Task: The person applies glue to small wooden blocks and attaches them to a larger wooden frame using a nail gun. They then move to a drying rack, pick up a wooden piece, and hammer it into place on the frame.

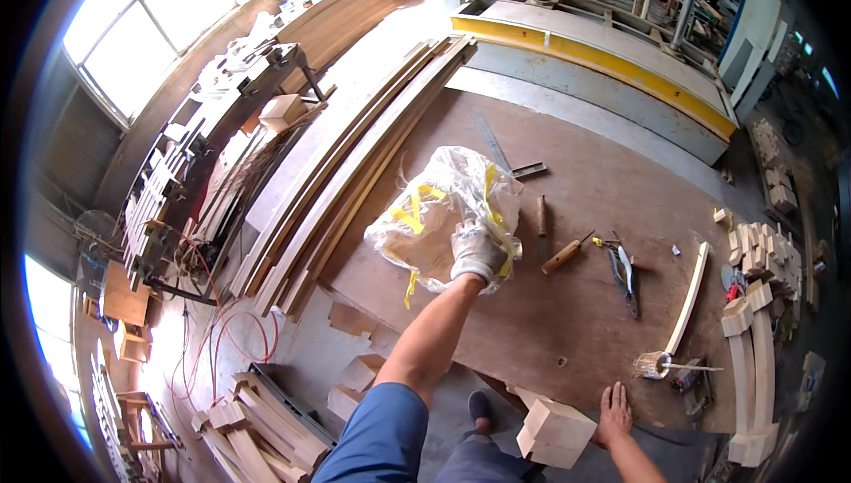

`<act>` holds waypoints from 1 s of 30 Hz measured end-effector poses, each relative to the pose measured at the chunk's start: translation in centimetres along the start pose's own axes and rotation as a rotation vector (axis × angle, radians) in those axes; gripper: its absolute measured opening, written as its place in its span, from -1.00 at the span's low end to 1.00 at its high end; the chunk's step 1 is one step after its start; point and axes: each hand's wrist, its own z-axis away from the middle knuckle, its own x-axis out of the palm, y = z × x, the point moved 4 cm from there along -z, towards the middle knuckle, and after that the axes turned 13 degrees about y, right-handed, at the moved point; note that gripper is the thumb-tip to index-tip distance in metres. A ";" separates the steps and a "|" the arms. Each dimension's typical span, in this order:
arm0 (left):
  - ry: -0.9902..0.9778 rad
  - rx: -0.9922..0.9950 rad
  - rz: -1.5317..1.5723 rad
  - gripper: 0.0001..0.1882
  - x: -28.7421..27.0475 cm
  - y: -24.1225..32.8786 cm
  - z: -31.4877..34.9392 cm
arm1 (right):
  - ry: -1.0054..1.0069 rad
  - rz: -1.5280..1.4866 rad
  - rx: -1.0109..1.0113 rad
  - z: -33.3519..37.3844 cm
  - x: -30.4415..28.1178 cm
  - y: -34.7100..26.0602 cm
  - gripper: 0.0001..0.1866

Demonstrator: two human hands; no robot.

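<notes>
My left hand [477,251], in a white work glove, reaches onto a crumpled clear plastic bag [424,226] with yellow strips. Its fingers are partly hidden among the folds, so whether they grip anything does not show. The bag lies on a brown board-topped table [523,332]. Bare and with fingers stretched out, my right hand [614,414] rests flat at the table's near edge, beside a pale wooden block [557,432]. To the right of the bag lie a wooden-handled blade tool [542,217], another tool with an orange-brown handle [562,258] and a plier-like tool [623,279].
Long planks [355,173] run along the table's left side. A metal square [529,170] lies beyond the bag. At the right are a slim wooden strip [690,297], a glue-stained can [653,364] and stacked wood pieces [764,257]. A yellow-edged machine bed [603,62] stands behind.
</notes>
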 end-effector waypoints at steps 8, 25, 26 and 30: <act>0.337 -0.089 0.342 -0.53 -1.9 -0.9 12.0 | 0.039 0.004 -0.017 -0.2 0.4 0.3 0.51; 0.175 0.185 0.174 -0.59 -1.2 -0.9 9.9 | 0.044 0.023 -0.044 0.1 -1.1 -0.4 0.41; 0.114 0.273 0.319 -0.55 -0.7 -0.8 10.5 | 0.051 0.006 -0.052 0.1 -1.3 -0.4 0.39; 0.146 0.297 0.414 -0.51 -2.3 -1.3 11.7 | 0.026 -0.010 -0.030 0.4 -1.3 -0.4 0.37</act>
